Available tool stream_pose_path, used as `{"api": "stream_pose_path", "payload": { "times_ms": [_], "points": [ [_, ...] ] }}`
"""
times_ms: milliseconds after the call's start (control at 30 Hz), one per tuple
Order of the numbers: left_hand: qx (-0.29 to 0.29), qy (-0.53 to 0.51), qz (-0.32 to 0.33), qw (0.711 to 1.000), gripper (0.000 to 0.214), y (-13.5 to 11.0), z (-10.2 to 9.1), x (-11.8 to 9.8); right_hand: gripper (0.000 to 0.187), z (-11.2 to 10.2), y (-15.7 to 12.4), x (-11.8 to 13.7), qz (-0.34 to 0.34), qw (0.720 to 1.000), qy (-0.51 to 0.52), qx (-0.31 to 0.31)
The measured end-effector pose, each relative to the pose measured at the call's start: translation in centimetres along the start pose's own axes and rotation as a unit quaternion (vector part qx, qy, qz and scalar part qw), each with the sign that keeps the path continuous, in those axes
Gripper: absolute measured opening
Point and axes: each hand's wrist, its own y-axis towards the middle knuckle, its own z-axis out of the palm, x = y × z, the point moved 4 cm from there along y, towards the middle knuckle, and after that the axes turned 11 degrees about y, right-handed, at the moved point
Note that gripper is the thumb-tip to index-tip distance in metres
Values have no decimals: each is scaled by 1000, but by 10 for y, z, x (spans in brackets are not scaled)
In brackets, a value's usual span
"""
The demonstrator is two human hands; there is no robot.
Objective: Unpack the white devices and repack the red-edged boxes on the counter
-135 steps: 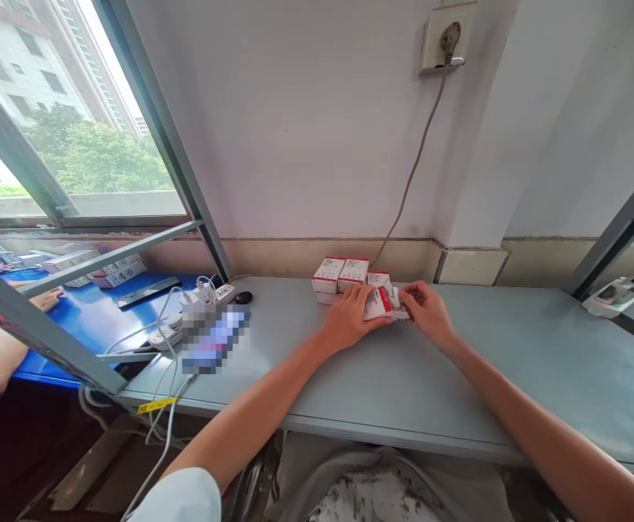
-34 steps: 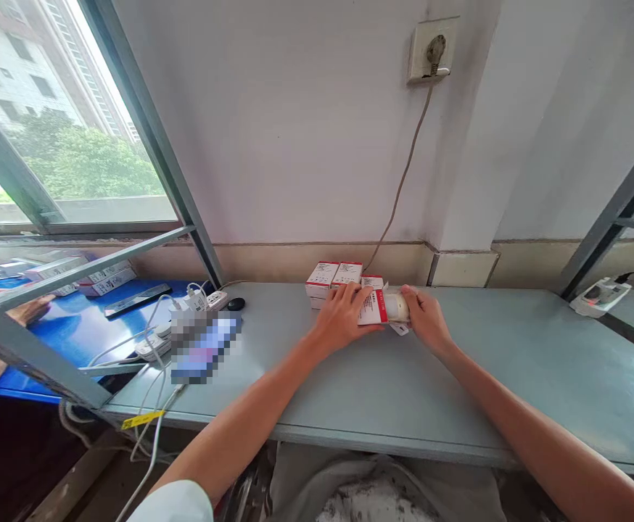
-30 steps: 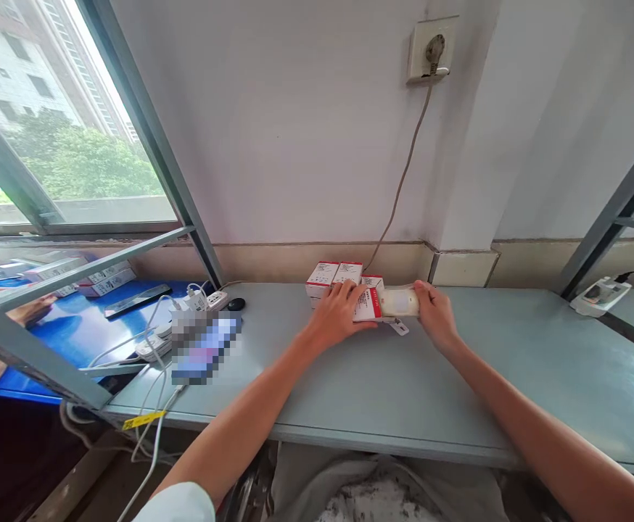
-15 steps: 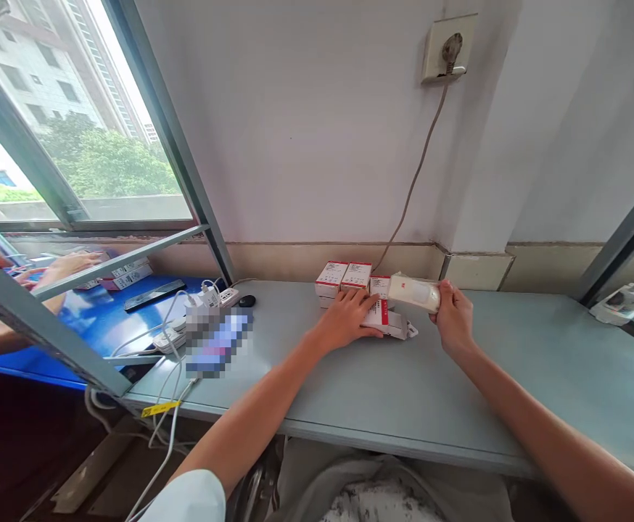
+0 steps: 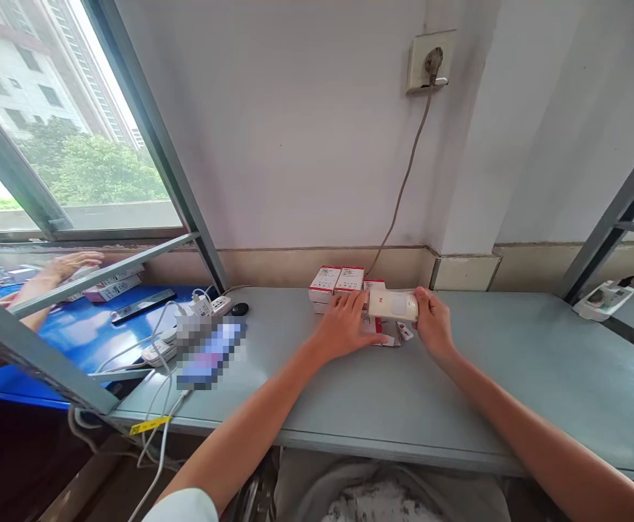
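My left hand (image 5: 344, 328) rests on a white and red carton (image 5: 381, 335) lying low on the grey counter, its fingers over the carton's near end. My right hand (image 5: 431, 320) grips the end of a white plastic-wrapped bottle (image 5: 393, 306), held level just above that carton. A small white tag (image 5: 404, 332) lies by my right fingers. Behind my hands stand several white and red boxes (image 5: 336, 284) against the wall, touching my left fingertips or nearly so.
To the left on the grey counter (image 5: 513, 384) lie a power strip (image 5: 157, 353), white cables and a pixelated phone (image 5: 211, 355). Through the window glass, a co-worker's hand (image 5: 72, 264) reaches over a blue counter (image 5: 77, 326) with boxes. A cord runs up to a wall socket (image 5: 429, 61).
The white bottle has come out of the carton and sits in my right hand, which swung it rightward, then back above the carton. The carton now lies under my left hand.
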Motion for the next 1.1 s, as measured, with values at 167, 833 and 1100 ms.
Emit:
{"api": "stream_pose_path", "payload": {
  "times_ms": [167, 833, 1100],
  "points": [
    [-100, -25, 8, 995, 101, 4, -11, -11, 60, 9, -8, 9, -42, 998, 2, 43],
    [-77, 18, 17, 997, 70, 1, -10, -10, 42, 1, -22, 24, -174, 982, -75, -18],
    [-92, 66, 9, 994, 63, 0, -6, 0, 42, 13, -26, 37, -237, 965, -81, 79]
  ]
}}
